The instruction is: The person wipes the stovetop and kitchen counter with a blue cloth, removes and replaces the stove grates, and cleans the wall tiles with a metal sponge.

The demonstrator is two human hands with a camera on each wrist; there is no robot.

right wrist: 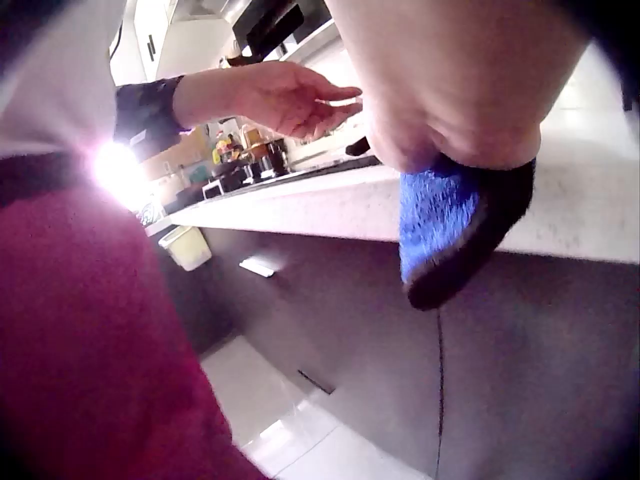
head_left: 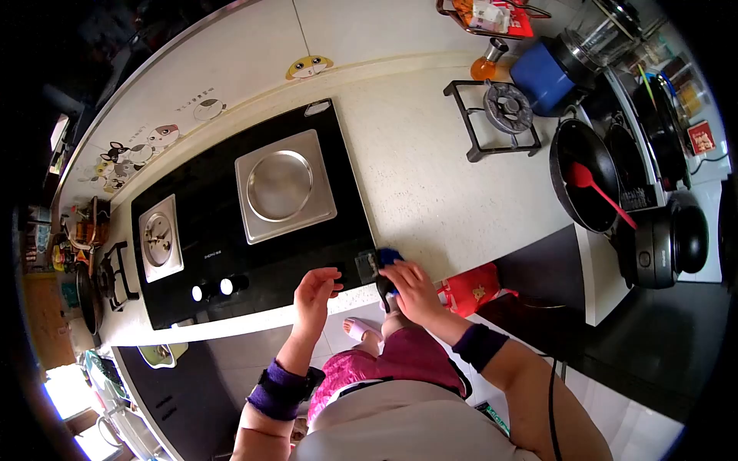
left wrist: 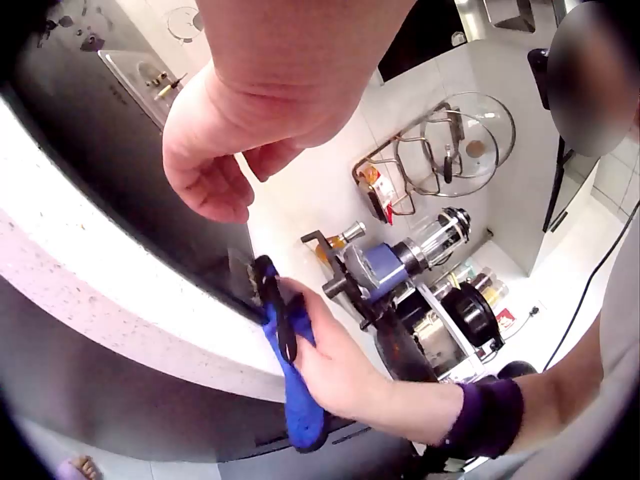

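Gripping the blue fluffy cloth [left wrist: 302, 400] and slim black tool [left wrist: 283, 325], my right hand [head_left: 415, 292] lies right of my empty left hand [head_left: 315, 298].

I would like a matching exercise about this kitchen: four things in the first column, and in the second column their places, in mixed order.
Things:
1. Red long-handled spatula
2. Fuzzy blue cloth with black edge
3. Orange bottle with silver top
4. Round white knobs

Places:
A. Beside the blue blender
B. On the black glass cooktop
C. In the round black wok
D. In the right hand

Pairs: 1-C, 2-D, 3-A, 4-B
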